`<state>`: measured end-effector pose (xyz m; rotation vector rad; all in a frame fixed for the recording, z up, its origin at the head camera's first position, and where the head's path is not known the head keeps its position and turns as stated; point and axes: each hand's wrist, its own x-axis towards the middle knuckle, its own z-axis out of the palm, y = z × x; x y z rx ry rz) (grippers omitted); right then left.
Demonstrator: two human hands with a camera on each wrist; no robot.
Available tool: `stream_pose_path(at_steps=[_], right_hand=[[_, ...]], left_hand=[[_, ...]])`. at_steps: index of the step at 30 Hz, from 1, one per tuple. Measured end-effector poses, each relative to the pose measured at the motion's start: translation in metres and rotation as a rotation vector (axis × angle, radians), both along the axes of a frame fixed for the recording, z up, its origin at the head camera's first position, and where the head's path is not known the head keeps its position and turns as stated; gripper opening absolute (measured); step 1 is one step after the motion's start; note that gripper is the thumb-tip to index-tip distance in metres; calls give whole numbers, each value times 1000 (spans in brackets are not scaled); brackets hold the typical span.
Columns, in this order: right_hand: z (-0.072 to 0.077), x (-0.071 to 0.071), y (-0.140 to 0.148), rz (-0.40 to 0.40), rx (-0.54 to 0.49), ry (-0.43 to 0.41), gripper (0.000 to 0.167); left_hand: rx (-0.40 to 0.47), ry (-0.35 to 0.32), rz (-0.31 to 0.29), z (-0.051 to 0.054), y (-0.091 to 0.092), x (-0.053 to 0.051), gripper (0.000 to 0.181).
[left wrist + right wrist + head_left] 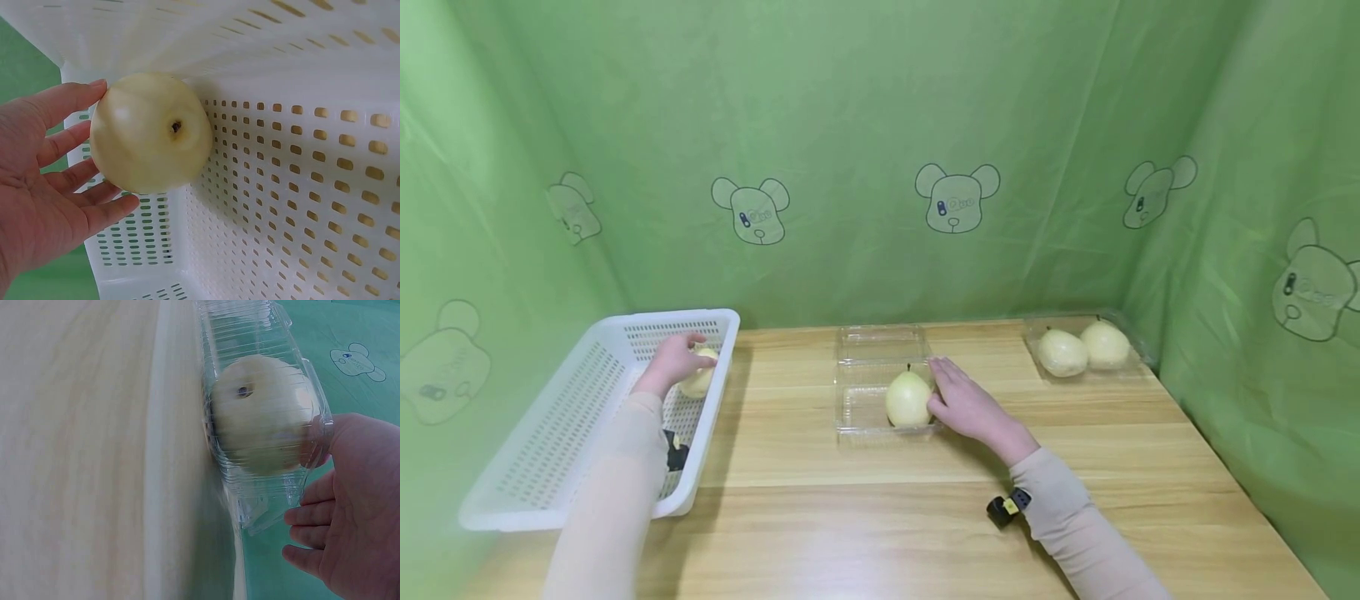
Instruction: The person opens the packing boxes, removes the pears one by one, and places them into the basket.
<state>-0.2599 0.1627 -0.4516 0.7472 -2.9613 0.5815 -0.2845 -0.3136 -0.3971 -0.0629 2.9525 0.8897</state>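
Note:
In the head view my left hand (676, 362) reaches into the white basket (724, 392) at a pale yellow pear (696, 383). The left wrist view shows that pear (153, 134) on the perforated bottom, with spread fingers at its side; some fingertips are hidden behind it. My right hand (967, 403) lies against the right side of a clear plastic box (865, 408), its lid tilted back. Another pear (908, 400), stem up, sits in the box. The right wrist view shows the thumb at the box rim beside this pear (262, 415), the other fingers loosely extended outside.
A second clear box (1078, 371) at the back right holds two pears (1062, 352). The wooden table (790, 517) meets green curtains (850, 275) behind and at the sides. The basket's raised wall stands between the left hand and the box.

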Motion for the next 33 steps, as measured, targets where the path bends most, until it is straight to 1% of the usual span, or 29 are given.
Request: stream_pose_path(at_steps=[6, 12, 15, 19, 24, 29, 33], right_hand=[[0, 0, 0, 3, 0, 13, 68], [-1, 0, 1, 1, 3, 15, 68], [-1, 0, 1, 0, 4, 11, 68], [-1, 0, 0, 2, 6, 12, 68], [-1, 0, 0, 7, 4, 16, 68], [-3, -1, 0, 4, 6, 17, 68], [-3, -1, 0, 1, 6, 21, 68]], left_hand=[[11, -15, 7, 4, 0, 1, 61], [58, -27, 32, 11, -1, 5, 62], [71, -2, 43, 16, 0, 7, 61], [115, 29, 68, 24, 1, 11, 60], [168, 42, 91, 32, 4, 12, 60], [190, 50, 109, 38, 6, 14, 60], [207, 79, 112, 43, 8, 18, 59]])
